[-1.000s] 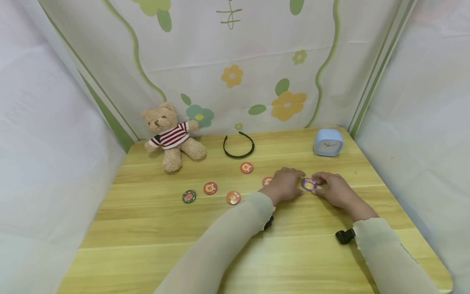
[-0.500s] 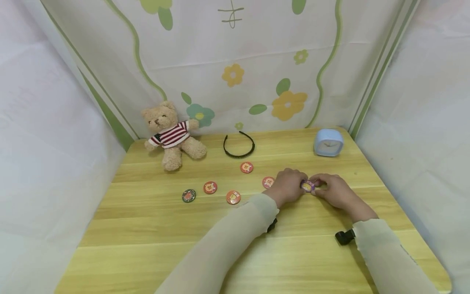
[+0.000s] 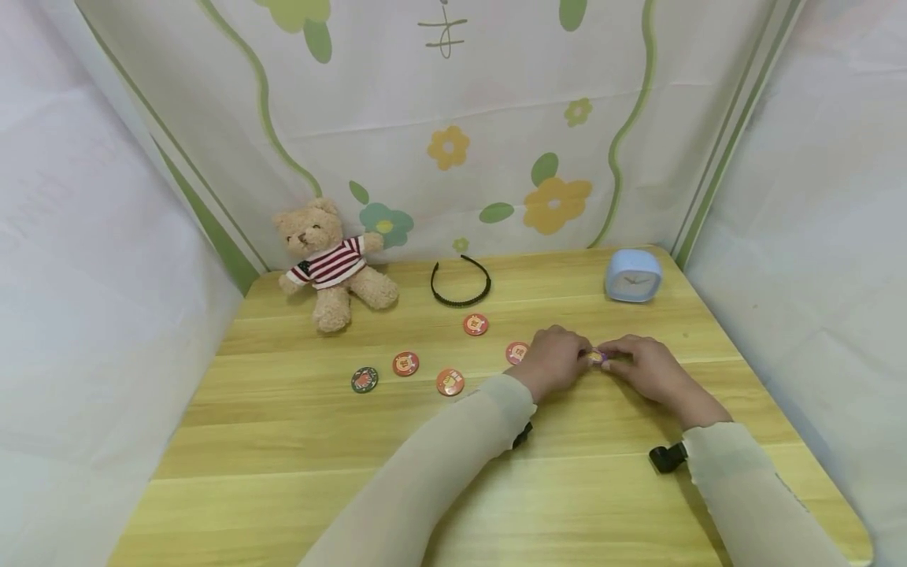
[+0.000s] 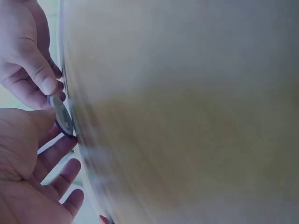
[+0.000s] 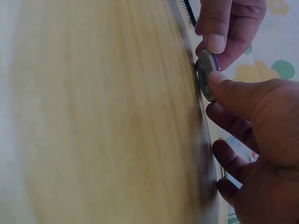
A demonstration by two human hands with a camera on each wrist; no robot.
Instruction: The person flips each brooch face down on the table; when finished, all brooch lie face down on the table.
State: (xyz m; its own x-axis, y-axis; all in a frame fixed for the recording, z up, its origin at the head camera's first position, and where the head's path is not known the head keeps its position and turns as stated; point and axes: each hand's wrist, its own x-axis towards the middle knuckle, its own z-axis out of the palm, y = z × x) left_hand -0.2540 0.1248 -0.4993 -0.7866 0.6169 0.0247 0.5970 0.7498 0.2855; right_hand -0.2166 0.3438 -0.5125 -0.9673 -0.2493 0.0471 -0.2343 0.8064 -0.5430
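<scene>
A round purple badge [image 3: 597, 358] with a yellow picture is between my two hands, right of the table's middle. My left hand [image 3: 557, 362] pinches one side of its rim, and my right hand [image 3: 649, 370] pinches the opposite side with thumb and fingertips. In the left wrist view the badge [image 4: 64, 116] stands tilted on edge, its greyish back showing. The right wrist view also shows this back of the badge [image 5: 204, 74], a thumb from each hand against it. Just left of my left hand lies a red badge [image 3: 516, 352], partly covered by it.
Several more badges lie leftward: a red one [image 3: 475, 324], another red one [image 3: 406, 364], an orange one [image 3: 450, 382] and a green one [image 3: 364, 379]. Behind them are a black headband [image 3: 460, 302] and a teddy bear [image 3: 333, 266]. A blue clock [image 3: 634, 276] stands back right.
My left hand has moved right and taken hold of the purple badge, which my right hand was gripping alone. The badge has tilted, and less of its printed face shows.
</scene>
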